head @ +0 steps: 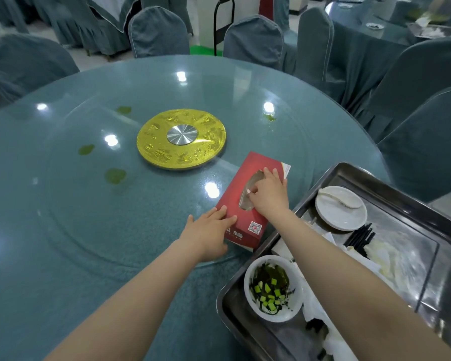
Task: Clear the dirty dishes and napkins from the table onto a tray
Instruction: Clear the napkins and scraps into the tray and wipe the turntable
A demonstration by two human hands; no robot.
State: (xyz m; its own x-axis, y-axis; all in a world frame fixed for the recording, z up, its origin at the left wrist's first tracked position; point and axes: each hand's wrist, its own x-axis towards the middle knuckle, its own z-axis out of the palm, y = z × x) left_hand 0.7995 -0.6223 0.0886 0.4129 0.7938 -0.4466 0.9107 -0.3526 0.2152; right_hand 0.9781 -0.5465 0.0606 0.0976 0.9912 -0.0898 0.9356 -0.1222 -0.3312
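Observation:
A red tissue box (235,201) lies on the glass turntable beside the steel tray (414,246). My left hand (208,234) rests flat against the box's near left corner, fingers straight. My right hand (268,192) lies over the box's top opening, thumb and forefinger pinching at a tissue in the slot. On the tray sit a white bowl (272,287) with dark greens and green cubes, a white plate (340,208) with a spoon on it, black chopsticks (359,238) and crumpled white napkins (385,259).
The round blue-green glass table (63,230) carries a gold disc (181,139) at its centre and green spill patches (115,175). Covered chairs (158,32) ring the far side. Another table (391,19) with dishes stands at the back right.

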